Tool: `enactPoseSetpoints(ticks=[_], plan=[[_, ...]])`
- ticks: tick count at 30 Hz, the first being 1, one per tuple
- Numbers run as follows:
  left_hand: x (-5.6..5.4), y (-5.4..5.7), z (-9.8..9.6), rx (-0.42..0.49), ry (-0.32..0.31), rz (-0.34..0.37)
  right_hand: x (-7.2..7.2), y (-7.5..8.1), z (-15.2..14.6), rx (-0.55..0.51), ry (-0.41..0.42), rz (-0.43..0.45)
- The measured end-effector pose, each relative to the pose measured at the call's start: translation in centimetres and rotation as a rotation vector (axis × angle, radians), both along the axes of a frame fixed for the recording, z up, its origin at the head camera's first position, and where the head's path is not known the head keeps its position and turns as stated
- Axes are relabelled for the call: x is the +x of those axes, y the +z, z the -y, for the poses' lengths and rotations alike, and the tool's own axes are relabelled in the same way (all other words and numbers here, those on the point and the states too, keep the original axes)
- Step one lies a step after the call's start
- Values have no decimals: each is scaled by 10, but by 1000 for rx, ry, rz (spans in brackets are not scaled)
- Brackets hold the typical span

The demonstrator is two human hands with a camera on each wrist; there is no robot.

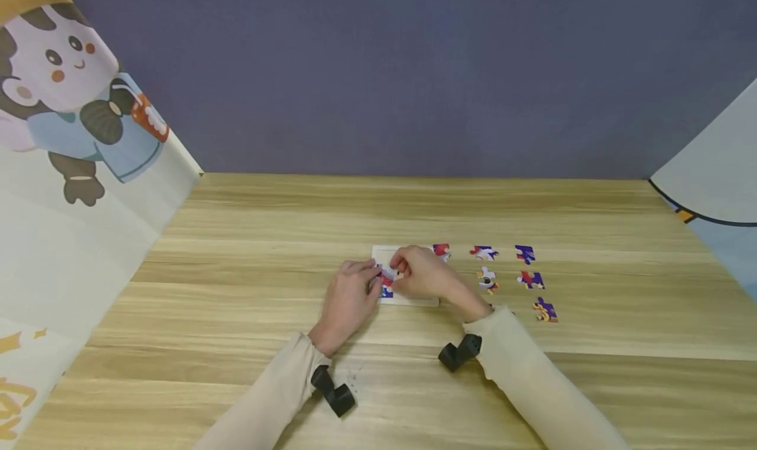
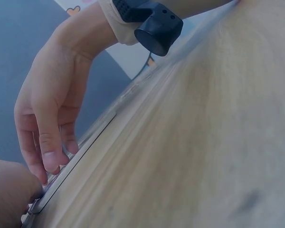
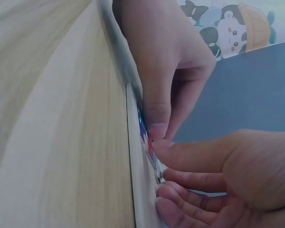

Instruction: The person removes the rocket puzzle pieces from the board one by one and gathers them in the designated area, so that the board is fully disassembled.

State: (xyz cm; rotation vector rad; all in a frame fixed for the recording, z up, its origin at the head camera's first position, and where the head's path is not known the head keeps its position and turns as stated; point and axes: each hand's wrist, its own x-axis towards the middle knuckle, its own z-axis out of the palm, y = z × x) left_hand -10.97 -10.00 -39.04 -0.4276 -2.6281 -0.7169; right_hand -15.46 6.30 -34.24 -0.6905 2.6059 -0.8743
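Note:
A white puzzle tray [image 1: 422, 301] lies flat on the wooden table, with purple, red and blue puzzle pieces [image 1: 387, 292] in its left part. My left hand [image 1: 349, 299] rests at the tray's left edge, its thumb and fingertips touching the pieces there. From the right, my right hand [image 1: 426, 272] reaches over the tray and pinches a whitish puzzle piece [image 3: 157, 172] between thumb and fingers, low over the tray and close beside the left fingertips. The hands hide much of the tray's inside.
Several loose pieces lie right of the tray, among them a white-and-purple one [image 1: 485, 253], a purple one [image 1: 524, 253] and one with a yellow curl [image 1: 545, 310]. My right forearm partly covers another. A dark wall [image 1: 414, 75] closes the table's back edge.

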Motion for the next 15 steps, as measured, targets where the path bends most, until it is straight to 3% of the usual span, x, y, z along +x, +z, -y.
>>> enactPoseSetpoints(ticks=[8, 15], plan=[[2, 0, -1, -17, -4, -11, 0, -5, 2, -26, 60, -74], [2, 0, -1, -18, -12, -5, 0, -8, 3, -24, -1, -76]])
